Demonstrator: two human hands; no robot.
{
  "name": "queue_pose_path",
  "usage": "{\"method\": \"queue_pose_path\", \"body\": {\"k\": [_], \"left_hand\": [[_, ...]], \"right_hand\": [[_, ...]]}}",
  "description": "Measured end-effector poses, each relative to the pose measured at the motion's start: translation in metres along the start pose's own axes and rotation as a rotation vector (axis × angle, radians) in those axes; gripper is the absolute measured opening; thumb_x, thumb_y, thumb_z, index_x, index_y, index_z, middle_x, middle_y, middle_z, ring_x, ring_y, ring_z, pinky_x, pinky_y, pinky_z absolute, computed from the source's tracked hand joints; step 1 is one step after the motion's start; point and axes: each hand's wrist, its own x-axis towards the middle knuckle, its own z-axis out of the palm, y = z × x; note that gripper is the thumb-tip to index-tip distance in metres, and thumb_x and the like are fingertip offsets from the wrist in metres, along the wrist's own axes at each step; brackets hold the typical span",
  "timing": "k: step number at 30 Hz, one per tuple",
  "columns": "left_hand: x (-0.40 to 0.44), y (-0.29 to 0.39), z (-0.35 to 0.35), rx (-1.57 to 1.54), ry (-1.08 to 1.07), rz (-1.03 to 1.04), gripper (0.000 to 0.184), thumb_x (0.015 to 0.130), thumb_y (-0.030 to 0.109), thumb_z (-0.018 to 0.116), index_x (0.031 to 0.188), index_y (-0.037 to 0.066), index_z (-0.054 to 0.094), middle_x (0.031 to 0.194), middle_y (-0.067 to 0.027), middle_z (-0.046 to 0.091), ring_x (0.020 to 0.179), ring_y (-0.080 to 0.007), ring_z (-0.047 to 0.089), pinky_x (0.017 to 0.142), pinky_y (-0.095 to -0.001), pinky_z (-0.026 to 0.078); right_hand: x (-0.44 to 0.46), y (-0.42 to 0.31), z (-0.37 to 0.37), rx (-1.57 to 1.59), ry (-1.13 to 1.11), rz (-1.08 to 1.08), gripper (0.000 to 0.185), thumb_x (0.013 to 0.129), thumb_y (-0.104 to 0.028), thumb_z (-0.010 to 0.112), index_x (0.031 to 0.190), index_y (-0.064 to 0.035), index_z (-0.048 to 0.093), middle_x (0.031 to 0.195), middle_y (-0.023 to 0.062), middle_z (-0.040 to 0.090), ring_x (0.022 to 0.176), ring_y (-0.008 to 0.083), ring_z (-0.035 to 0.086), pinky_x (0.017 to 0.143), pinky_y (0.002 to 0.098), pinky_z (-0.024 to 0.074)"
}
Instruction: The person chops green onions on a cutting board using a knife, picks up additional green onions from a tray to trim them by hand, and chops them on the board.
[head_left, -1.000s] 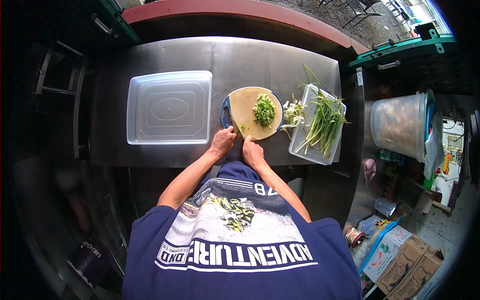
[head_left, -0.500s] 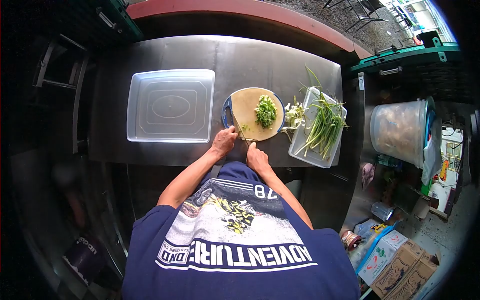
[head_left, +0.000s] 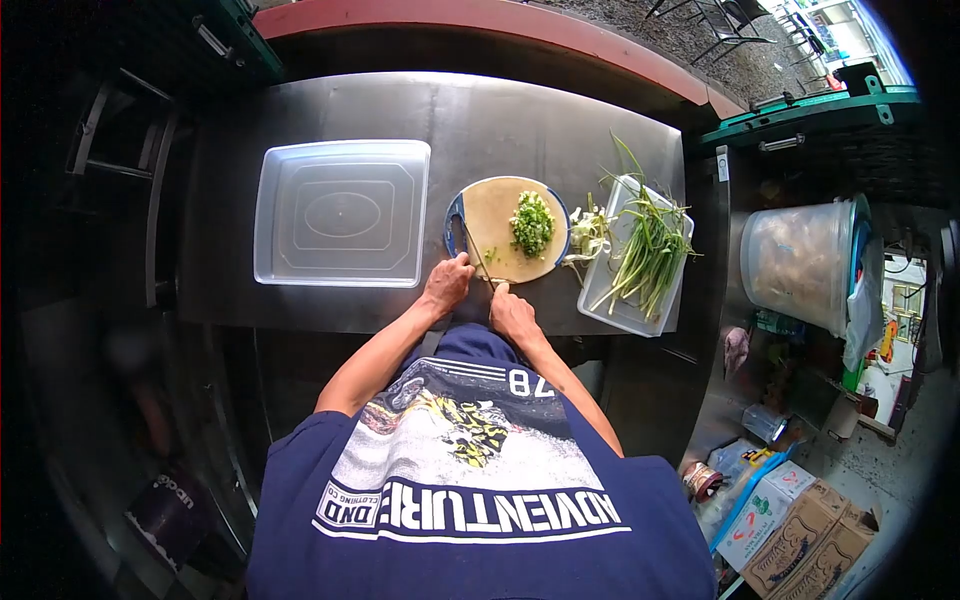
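Note:
A round cutting board point(head_left: 490, 205) with a blue rim and a handle slot lies on the steel table. On its right half sits a pile of chopped green onions point(head_left: 532, 223), with a few bits near the blade. My right hand point(head_left: 513, 314) is closed at the near edge of the board, around the handle end of a knife point(head_left: 480, 264) whose thin blade points up and left across the board. My left hand point(head_left: 448, 284) is closed at the board's lower left edge, fingertips beside the blade; what they pinch is hidden.
A translucent plastic tub point(head_left: 340, 215) stands left on the steel table point(head_left: 480, 110). To the right, a white tray point(head_left: 650, 325) holds long green onions point(head_left: 645, 250), with pale trimmings point(head_left: 590, 232) between tray and board. A lidded bucket point(head_left: 795, 265) and cardboard boxes point(head_left: 800, 540) are farther right.
My right hand has shifted very slightly left and up at the board's near edge. My left hand, the board and the chopped pile look the same.

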Motion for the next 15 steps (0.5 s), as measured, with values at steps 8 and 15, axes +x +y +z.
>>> {"method": "queue_pose_path", "body": {"k": [8,15], "left_hand": [[0.002,0.006,-0.013,0.029,-0.014,0.009,0.01,0.075,0.005,0.056,0.071,0.003,0.065,0.084,-0.0131,0.055,0.07,-0.0323,0.062,0.065,-0.0422,0.051],[-0.001,0.002,-0.009,-0.027,0.006,-0.005,0.006,0.072,0.003,0.056,0.072,0.004,0.062,0.082,-0.0135,0.054,0.071,-0.0333,0.06,0.066,-0.0425,0.05]], "right_hand": [[0.011,-0.003,0.014,-0.029,0.119,-0.022,0.027,0.085,-0.007,0.046,0.108,0.0078,0.045,0.082,0.0264,0.066,0.08,0.0404,0.067,0.07,0.047,0.0537],[0.018,-0.004,0.007,-0.033,0.109,-0.071,0.025,0.084,-0.009,0.048,0.103,0.0062,0.046,0.081,0.0271,0.066,0.079,0.0418,0.066,0.069,0.0481,0.0535]]}}
